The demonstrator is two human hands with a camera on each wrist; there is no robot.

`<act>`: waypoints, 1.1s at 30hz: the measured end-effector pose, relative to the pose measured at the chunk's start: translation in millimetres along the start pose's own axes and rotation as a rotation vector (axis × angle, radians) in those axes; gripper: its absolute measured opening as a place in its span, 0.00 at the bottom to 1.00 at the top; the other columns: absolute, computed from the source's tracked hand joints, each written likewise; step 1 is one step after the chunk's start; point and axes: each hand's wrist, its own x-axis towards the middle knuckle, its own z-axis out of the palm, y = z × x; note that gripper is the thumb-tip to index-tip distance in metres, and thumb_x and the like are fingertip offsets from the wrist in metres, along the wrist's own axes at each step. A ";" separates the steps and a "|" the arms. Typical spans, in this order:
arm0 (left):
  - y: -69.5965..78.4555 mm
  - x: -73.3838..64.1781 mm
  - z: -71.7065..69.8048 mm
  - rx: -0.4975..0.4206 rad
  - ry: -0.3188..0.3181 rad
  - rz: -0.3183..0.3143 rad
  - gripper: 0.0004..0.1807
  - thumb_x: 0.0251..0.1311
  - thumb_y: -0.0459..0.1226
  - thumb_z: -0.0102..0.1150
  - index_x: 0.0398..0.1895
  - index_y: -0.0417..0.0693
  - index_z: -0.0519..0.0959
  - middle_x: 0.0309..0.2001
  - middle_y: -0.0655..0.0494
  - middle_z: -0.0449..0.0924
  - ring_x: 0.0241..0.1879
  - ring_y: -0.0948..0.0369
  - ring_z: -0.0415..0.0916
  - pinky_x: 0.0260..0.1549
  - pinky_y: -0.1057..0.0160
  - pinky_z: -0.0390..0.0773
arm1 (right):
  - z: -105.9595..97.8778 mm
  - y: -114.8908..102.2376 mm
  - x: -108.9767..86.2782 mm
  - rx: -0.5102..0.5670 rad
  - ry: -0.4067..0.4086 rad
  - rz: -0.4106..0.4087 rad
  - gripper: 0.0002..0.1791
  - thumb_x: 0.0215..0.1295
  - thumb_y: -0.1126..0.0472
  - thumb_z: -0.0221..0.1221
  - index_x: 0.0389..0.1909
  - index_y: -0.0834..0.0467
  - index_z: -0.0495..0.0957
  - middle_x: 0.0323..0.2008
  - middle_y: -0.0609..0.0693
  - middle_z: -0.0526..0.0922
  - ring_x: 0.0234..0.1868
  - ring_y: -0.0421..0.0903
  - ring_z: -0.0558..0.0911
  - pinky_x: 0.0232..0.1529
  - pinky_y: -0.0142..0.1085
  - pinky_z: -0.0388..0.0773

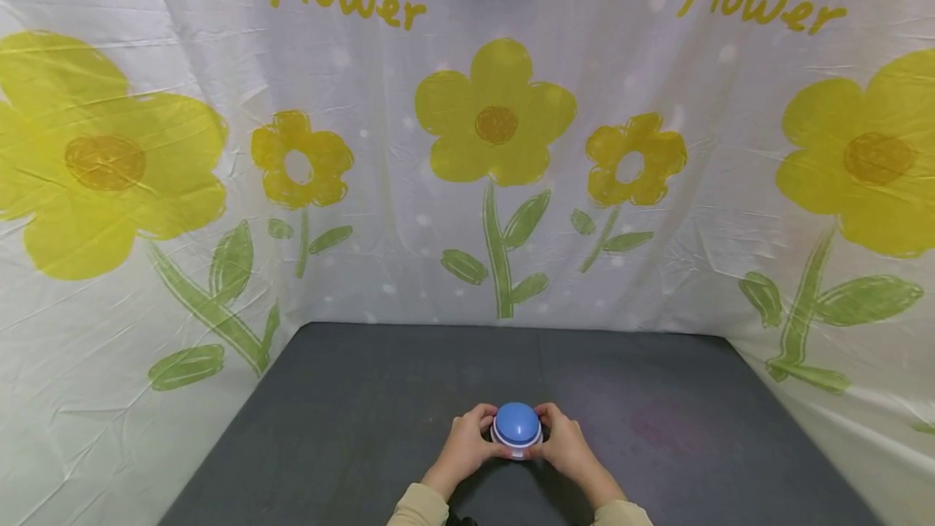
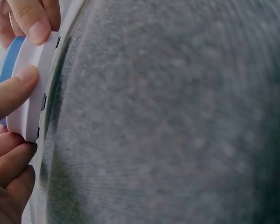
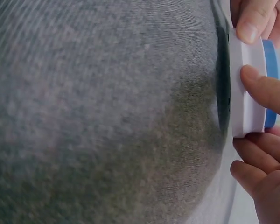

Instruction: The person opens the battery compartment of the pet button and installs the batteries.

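A round push button with a blue domed top [image 1: 517, 422] and a white base [image 2: 28, 105] is at the front middle of the dark table. My left hand [image 1: 467, 440] grips its left side, thumb on the near part of the base and fingers curled around the far side. From the right, my right hand [image 1: 566, 443] holds it the same way. In the right wrist view the right thumb [image 3: 263, 88] presses the white base wall, with the fingers bent behind it. Small dark marks show along the underside edge of the base in the left wrist view.
The dark grey table [image 1: 380, 396] stretches out ahead and to both sides. A white curtain [image 1: 394, 185] with yellow flowers and the word "flower" hangs behind it and along its left and right sides. Beige sleeves [image 1: 420, 505] cover both forearms.
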 end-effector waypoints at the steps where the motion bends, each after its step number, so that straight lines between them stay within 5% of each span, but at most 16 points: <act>1: -1.1 -0.4 0.3 0.004 -0.003 -0.002 0.33 0.35 0.40 0.77 0.46 0.37 0.74 0.46 0.42 0.79 0.57 0.44 0.66 0.56 0.38 0.51 | 0.7 0.4 -0.3 0.000 -0.003 0.002 0.35 0.30 0.65 0.76 0.44 0.67 0.72 0.41 0.64 0.81 0.47 0.59 0.78 0.49 0.55 0.68; 12: -3.3 -4.3 2.9 -0.013 -0.019 -0.017 0.32 0.36 0.38 0.77 0.46 0.36 0.73 0.46 0.39 0.78 0.53 0.49 0.72 0.56 0.40 0.56 | 3.7 -0.6 -4.8 0.011 -0.017 0.018 0.34 0.31 0.67 0.76 0.44 0.68 0.71 0.42 0.65 0.80 0.47 0.59 0.77 0.48 0.54 0.70; 21: -3.0 -3.7 2.1 -0.007 -0.015 -0.017 0.32 0.36 0.37 0.76 0.46 0.36 0.73 0.47 0.36 0.77 0.52 0.48 0.73 0.56 0.37 0.48 | 4.0 3.7 -6.2 0.006 0.005 -0.012 0.34 0.31 0.66 0.76 0.44 0.66 0.72 0.42 0.64 0.80 0.47 0.58 0.78 0.48 0.53 0.70; 26: -3.7 -4.6 1.6 0.012 -0.030 -0.004 0.32 0.37 0.38 0.76 0.47 0.35 0.73 0.47 0.38 0.78 0.49 0.49 0.75 0.54 0.46 0.63 | 2.9 5.7 -7.8 0.017 -0.020 -0.039 0.34 0.33 0.66 0.75 0.45 0.67 0.71 0.42 0.63 0.79 0.46 0.59 0.78 0.48 0.54 0.70; 33: -4.9 -7.0 -10.1 0.100 0.007 -0.010 0.25 0.42 0.40 0.73 0.42 0.36 0.77 0.38 0.46 0.81 0.39 0.52 0.79 0.39 0.53 0.77 | -12.3 11.6 -12.6 0.011 -0.099 -0.079 0.33 0.40 0.67 0.72 0.49 0.71 0.70 0.44 0.64 0.78 0.46 0.60 0.77 0.46 0.54 0.71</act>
